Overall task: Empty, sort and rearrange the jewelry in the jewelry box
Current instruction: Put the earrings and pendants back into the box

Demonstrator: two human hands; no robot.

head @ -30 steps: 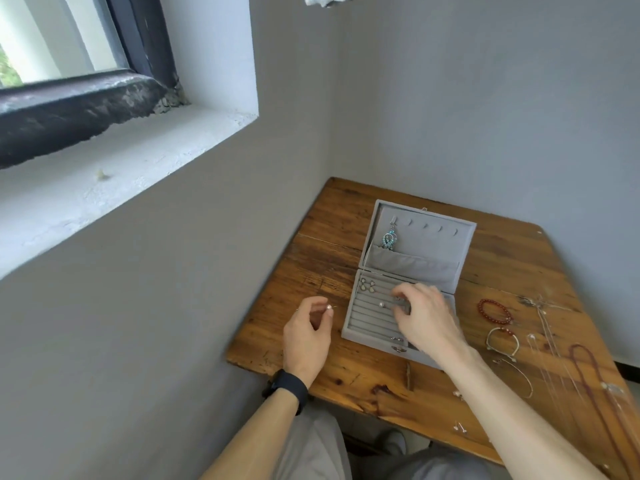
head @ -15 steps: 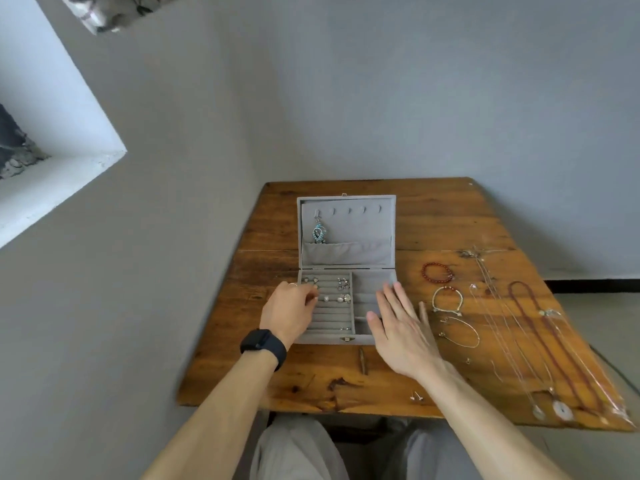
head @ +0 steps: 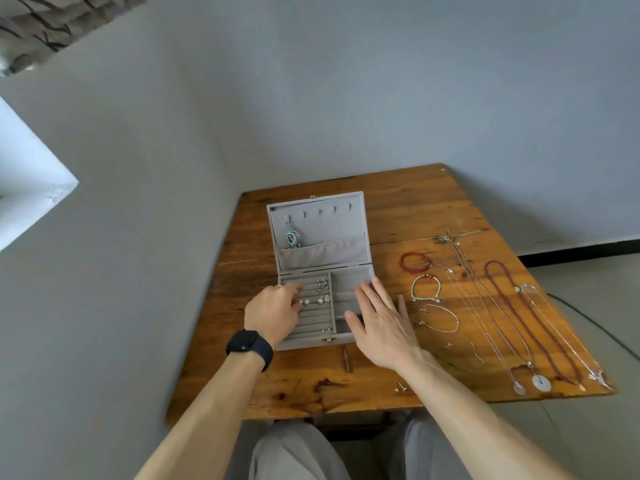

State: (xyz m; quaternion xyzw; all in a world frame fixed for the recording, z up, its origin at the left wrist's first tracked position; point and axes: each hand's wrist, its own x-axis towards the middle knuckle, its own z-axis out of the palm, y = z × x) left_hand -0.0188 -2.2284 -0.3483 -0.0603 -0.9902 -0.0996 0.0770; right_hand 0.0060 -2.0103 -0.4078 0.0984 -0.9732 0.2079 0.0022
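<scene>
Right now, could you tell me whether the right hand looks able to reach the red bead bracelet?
Probably yes. The right hand is spread open over the jewelry box's right side, and the red bead bracelet sits on the table just beyond its fingertips, with nothing between them.

Open grey velvet jewelry box [head: 332, 226] on brown wooden bench [head: 398, 209]: raised lid bars approach from behind. Left hand [head: 273, 313] covers its ring rows, right hand [head: 381, 323] its right compartments. Right of box, red bead bracelet [head: 403, 266] and dark red bead necklace [head: 524, 306] lie among others. Bare wood lies behind the box.
</scene>
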